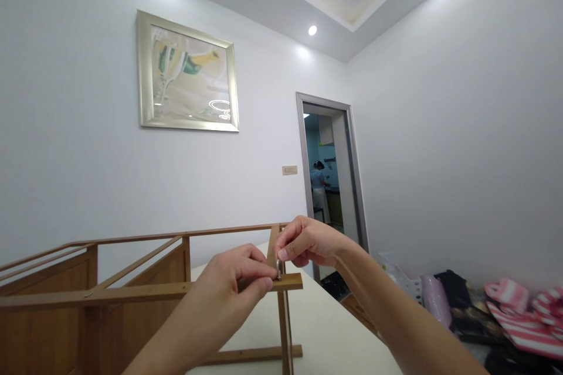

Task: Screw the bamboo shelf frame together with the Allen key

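Note:
A wooden frame [136, 293] lies on its side on a pale tabletop [347, 334], its rails running off to the left. At the near rail's right end, a small silvery metal piece [278, 266] stands up from the wood; its exact kind is too small to tell. My right hand [312, 240] pinches its upper part between thumb and fingertips. My left hand [235, 281] is closed at the rail, thumb and index finger drawn together around the foot of the metal piece. Whatever lies between those left fingertips is hidden.
A lower wooden rail [259, 354] extends beneath my hands. Pink striped fabric [514, 316], a lilac bundle [435, 299] and dark items are piled at the right. Beyond a doorway [301, 146], a person [319, 184] stands at a counter. A framed picture [145, 70] hangs on the wall.

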